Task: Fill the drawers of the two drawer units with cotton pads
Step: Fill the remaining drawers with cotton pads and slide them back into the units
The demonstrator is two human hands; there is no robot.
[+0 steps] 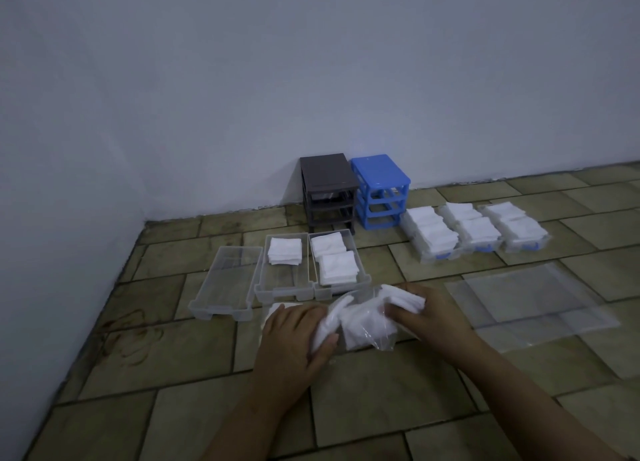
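My left hand (294, 336) pins the plastic bag (356, 325), right hand (426, 313) pinching a cotton pad stack (405, 303) at its mouth; best drawn out square, toward the half-filled middle drawer (282, 270).

Against the wall stand two drawer frames side by side: the dark grey plastic drawer frame (329, 190) left, the blue plastic drawer frame (381, 190) right, touching or nearly so. Right of them on the tiled floor (346, 408), three clear drawers heaped with white cotton pads (474, 230) sit in a row. Before the frames lie three more clear drawers abreast: left one bare (227, 284), middle one (282, 270) holding pads at its far end, right one (341, 266) holding two stacks. Nearer, a clear bag of pads (360, 318); to its right, flat clear plastic sheets (530, 297).
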